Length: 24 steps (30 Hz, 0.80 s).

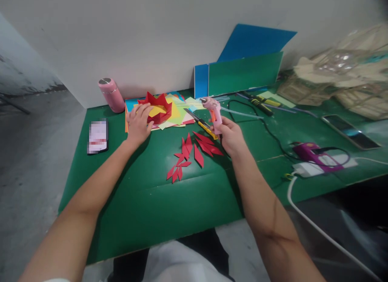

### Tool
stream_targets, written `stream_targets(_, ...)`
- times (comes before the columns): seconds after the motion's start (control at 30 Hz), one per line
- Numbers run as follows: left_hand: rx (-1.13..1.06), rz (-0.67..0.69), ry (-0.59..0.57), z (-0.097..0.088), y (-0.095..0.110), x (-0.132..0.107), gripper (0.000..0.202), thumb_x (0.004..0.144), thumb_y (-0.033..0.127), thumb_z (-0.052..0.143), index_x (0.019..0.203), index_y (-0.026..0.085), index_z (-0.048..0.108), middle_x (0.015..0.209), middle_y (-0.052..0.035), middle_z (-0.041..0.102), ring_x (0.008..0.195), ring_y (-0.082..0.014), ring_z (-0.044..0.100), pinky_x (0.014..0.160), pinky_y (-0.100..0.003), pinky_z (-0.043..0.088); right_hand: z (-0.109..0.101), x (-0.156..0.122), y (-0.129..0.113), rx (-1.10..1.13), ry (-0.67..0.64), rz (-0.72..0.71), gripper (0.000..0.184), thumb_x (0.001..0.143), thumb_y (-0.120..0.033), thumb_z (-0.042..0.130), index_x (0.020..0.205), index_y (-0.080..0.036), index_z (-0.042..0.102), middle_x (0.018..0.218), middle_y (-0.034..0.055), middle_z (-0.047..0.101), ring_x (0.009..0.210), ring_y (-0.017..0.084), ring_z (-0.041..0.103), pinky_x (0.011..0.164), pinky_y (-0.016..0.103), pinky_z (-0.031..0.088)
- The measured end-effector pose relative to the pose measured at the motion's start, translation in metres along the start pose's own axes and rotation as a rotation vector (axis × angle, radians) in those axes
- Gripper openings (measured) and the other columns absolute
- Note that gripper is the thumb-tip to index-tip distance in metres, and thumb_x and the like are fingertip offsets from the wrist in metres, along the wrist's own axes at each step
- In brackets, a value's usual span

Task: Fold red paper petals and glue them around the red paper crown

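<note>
My right hand (229, 135) is wrapped round the handle of a pink hot glue gun (212, 106), its nozzle pointing left above the table. At the back left, my left hand (140, 121) lies over the near-left side of a red folded-paper ring (163, 112) with pointed tips, fingers spread. The ring rests on a stack of coloured paper sheets (178, 114). Between my arms lie several red folded paper pieces (198, 155), some small, some larger. A yellow-and-black utility knife (206, 128) lies beside the glue gun, partly behind my right hand.
A pink bottle (113, 97) and a phone (98, 135) stand and lie at left. Blue and green boards (242, 76) lean on the wall. At right are a power strip (312, 168) with a purple device (309, 152), cables, another phone (350, 131) and brown bundles (306, 90).
</note>
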<state>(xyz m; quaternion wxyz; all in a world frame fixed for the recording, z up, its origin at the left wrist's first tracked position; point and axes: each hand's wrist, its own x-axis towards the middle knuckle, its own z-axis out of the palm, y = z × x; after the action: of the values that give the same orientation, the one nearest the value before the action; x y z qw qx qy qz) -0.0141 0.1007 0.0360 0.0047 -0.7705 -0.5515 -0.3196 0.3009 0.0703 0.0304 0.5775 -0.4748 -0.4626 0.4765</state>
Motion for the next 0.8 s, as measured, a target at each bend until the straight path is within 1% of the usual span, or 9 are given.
stream_targets(0.07, 0.08, 0.055, -0.058, -0.003, -0.004, 0.012, 0.037, 0.081, 0.031, 0.062, 0.118, 0.026, 0.058, 0.128, -0.0099, 0.06, 0.134, -0.0344, 0.038, 0.112, -0.061, 0.017, 0.002, -0.001, 0.0, -0.007, -0.021, -0.001, 0.03, 0.064, -0.031, 0.071, 0.091, -0.021, 0.064, 0.076, -0.0018, 0.067, 0.055, 0.009, 0.057, 0.046, 0.02, 0.045)
stream_targets(0.13, 0.146, 0.113, -0.153, -0.005, -0.004, 0.022, 0.02, 0.082, 0.03, 0.059, 0.099, 0.024, 0.067, 0.102, -0.0091, 0.07, 0.116, -0.0328, 0.055, 0.109, -0.063, 0.02, 0.003, -0.002, 0.0, -0.029, -0.042, 0.005, 0.03, 0.066, -0.031, 0.069, 0.094, -0.022, 0.062, 0.081, -0.0011, 0.067, 0.055, 0.01, 0.059, 0.045, 0.021, 0.045)
stream_targets(0.23, 0.221, 0.223, -0.3, -0.009, 0.003, 0.028, 0.021, 0.083, 0.024, 0.051, 0.07, 0.02, 0.067, 0.07, -0.0079, 0.067, 0.083, -0.0261, 0.064, 0.093, -0.05, 0.041, 0.002, -0.003, -0.001, -0.055, -0.065, 0.011, 0.03, 0.064, -0.027, 0.066, 0.092, -0.022, 0.058, 0.08, -0.0011, 0.066, 0.056, 0.011, 0.061, 0.044, 0.021, 0.045)
stream_targets(0.33, 0.199, 0.267, -0.313, -0.015, 0.019, 0.019, 0.022, 0.084, 0.024, 0.049, 0.075, 0.021, 0.069, 0.075, -0.0073, 0.069, 0.08, -0.0236, 0.064, 0.078, -0.039, 0.046, 0.001, -0.003, -0.002, -0.041, -0.108, 0.012, 0.033, 0.06, -0.021, 0.063, 0.091, -0.023, 0.052, 0.077, -0.0018, 0.065, 0.056, 0.012, 0.061, 0.045, 0.022, 0.045)
stream_targets(0.47, 0.155, 0.246, -0.387, -0.02, 0.047, -0.006, 0.022, 0.085, 0.024, 0.053, 0.099, 0.022, 0.071, 0.087, -0.0075, 0.072, 0.084, -0.0246, 0.064, 0.077, -0.039, 0.045, -0.001, -0.004, -0.004, -0.016, -0.182, 0.028, 0.035, 0.058, -0.018, 0.06, 0.092, -0.023, 0.051, 0.062, -0.0047, 0.059, 0.048, 0.011, 0.053, 0.043, 0.024, 0.042)
stream_targets(0.57, 0.08, 0.258, -0.247, -0.027, 0.07, -0.032, 0.027, 0.09, 0.028, 0.05, 0.112, 0.021, 0.065, 0.107, -0.0104, 0.069, 0.103, -0.0273, 0.059, 0.09, -0.044, 0.041, -0.001, -0.005, -0.004, 0.012, -0.202, 0.015, 0.023, 0.061, -0.02, 0.063, 0.083, -0.021, 0.054, 0.054, -0.0049, 0.053, 0.044, 0.01, 0.047, 0.041, 0.025, 0.038)
stream_targets(0.63, 0.018, 0.246, -0.19, -0.031, 0.083, -0.055, 0.027, 0.095, 0.036, 0.045, 0.101, 0.022, 0.067, 0.105, -0.0091, 0.068, 0.101, -0.0257, 0.058, 0.09, -0.043, 0.04, -0.001, -0.006, -0.004, 0.039, -0.206, -0.006, 0.018, 0.065, -0.026, 0.067, 0.077, -0.021, 0.053, 0.052, -0.0052, 0.05, 0.045, 0.01, 0.046, 0.042, 0.025, 0.038)
stream_targets(0.7, -0.011, 0.222, -0.279, -0.033, 0.091, -0.081, 0.036, 0.093, 0.048, 0.045, 0.087, 0.02, 0.067, 0.089, -0.0081, 0.066, 0.085, -0.0237, 0.058, 0.079, -0.04, 0.042, 0.002, -0.008, -0.005, 0.056, -0.216, -0.023, 0.025, 0.068, -0.036, 0.072, 0.078, -0.022, 0.053, 0.053, -0.0059, 0.049, 0.047, 0.01, 0.047, 0.044, 0.026, 0.039)
stream_targets(0.8, 0.001, 0.155, -0.427, -0.028, 0.094, -0.112, 0.044, 0.085, 0.061, 0.052, 0.087, 0.018, 0.063, 0.085, -0.0075, 0.062, 0.08, -0.0239, 0.056, 0.072, -0.039, 0.043, 0.007, -0.01, -0.005, 0.044, -0.204, -0.028, 0.039, 0.067, -0.051, 0.076, 0.081, -0.024, 0.052, 0.054, -0.007, 0.049, 0.047, 0.01, 0.047, 0.044, 0.025, 0.039)
